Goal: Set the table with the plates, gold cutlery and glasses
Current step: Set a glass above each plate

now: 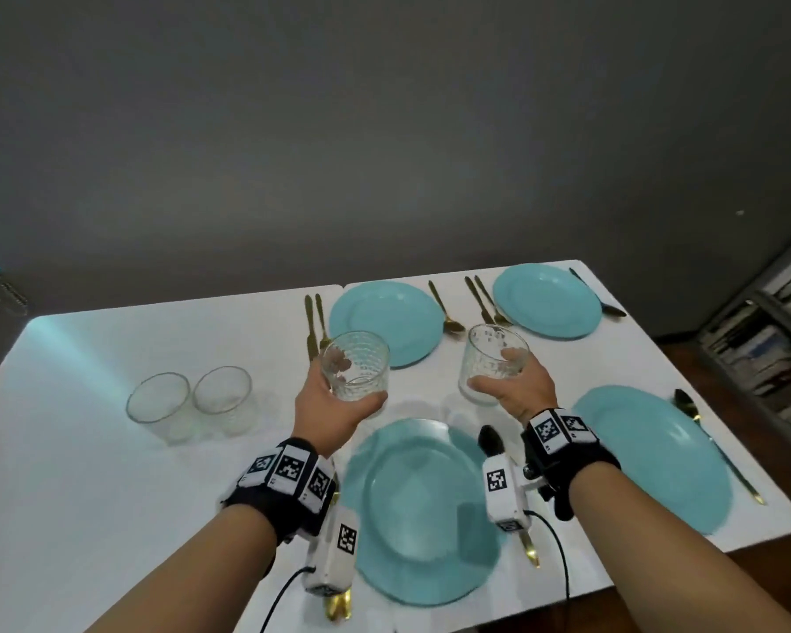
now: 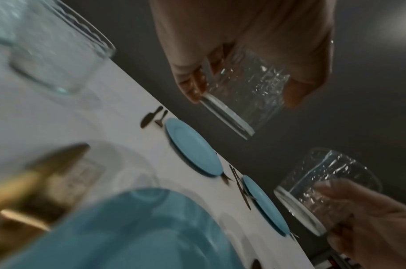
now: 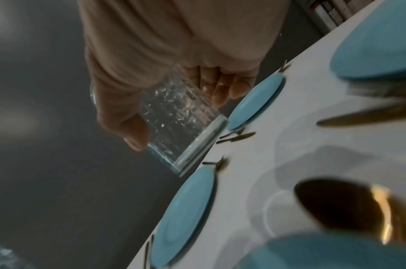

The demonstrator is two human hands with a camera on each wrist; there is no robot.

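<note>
My left hand [image 1: 334,399] grips a clear textured glass [image 1: 356,365], raised over the white table [image 1: 88,472] past the near teal plate [image 1: 423,509]. My right hand [image 1: 517,386] grips a second textured glass [image 1: 492,360], also lifted. The left wrist view shows the left glass [image 2: 245,92] held between thumb and fingers, the right wrist view the right glass [image 3: 181,123]. Two more glasses [image 1: 158,404] [image 1: 224,395] stand at the left. Teal plates lie at far middle [image 1: 384,319], far right [image 1: 546,299] and near right [image 1: 649,454], each with gold cutlery [image 1: 446,310] beside it.
A dark grey wall rises right behind the table's far edge. Shelves with books [image 1: 768,354] stand to the right beyond the table's corner. A gold fork [image 1: 339,605] and a gold knife [image 1: 530,548] lie partly hidden under my wrist cameras, either side of the near plate.
</note>
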